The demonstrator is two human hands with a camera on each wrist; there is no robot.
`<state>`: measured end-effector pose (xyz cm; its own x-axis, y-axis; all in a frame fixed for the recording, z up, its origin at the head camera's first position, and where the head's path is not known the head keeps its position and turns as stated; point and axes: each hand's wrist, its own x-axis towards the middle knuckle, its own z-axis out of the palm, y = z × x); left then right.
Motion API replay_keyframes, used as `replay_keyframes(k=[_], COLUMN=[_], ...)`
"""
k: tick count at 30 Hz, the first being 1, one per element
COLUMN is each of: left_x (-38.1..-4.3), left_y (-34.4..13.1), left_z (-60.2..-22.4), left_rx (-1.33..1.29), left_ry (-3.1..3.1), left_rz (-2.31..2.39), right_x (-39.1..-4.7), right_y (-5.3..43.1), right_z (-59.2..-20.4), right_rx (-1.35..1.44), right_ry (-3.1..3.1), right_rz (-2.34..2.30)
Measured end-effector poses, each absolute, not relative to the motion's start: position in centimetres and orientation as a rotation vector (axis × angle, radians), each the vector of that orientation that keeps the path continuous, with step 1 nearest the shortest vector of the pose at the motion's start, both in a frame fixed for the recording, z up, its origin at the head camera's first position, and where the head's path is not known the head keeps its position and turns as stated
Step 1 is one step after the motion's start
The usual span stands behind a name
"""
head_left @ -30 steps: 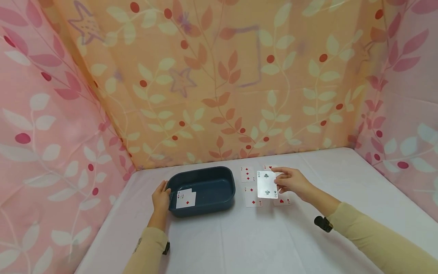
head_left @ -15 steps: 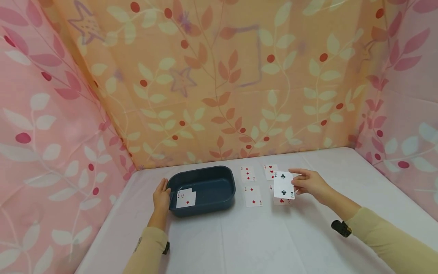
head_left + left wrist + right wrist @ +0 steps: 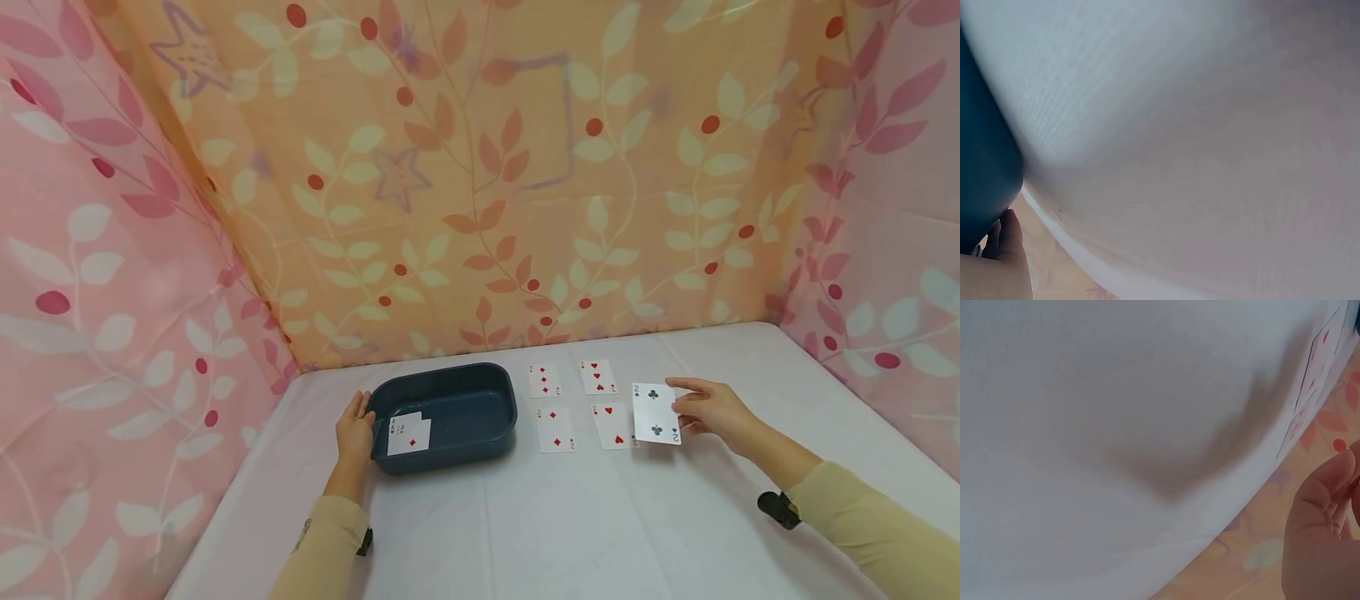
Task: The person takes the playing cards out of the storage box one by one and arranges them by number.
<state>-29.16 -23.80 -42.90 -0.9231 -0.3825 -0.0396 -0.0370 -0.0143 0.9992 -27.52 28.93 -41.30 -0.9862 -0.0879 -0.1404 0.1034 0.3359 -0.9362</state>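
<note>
Right of the dark-blue oblong plastic tray (image 3: 468, 417), the right hand (image 3: 712, 408) pinches a white rectangular paper two-of-clubs card (image 3: 654, 415) by its edge (face unobscured); the left hand (image 3: 354, 431), partly hidden, seemingly grips the tray's end, steadying it.

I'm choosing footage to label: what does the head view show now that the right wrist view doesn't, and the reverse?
Only the head view: the left hand on the dark blue basin, the aces lying inside, and the face of the two of clubs held by the right hand.

Only the right wrist view: a low close-up of that hand, plus a large dark shadow that the head view shows at most faintly.

Both: part of the right hand, the white tablecloth, cards with red pips and orange floral fabric.
</note>
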Motion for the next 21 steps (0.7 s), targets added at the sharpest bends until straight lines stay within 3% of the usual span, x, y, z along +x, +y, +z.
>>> replay_keyframes(k=[21], left_x=[-29.2], left_y=[-23.6], left_z=[-42.7], left_rx=[0.441], left_ry=[-1.971], left_rz=[-2.057], right_x=[-29.1], right_y=[31.4], right_z=[-42.2], right_rx=[0.234], right_ry=[2.456], right_rz=[-1.542])
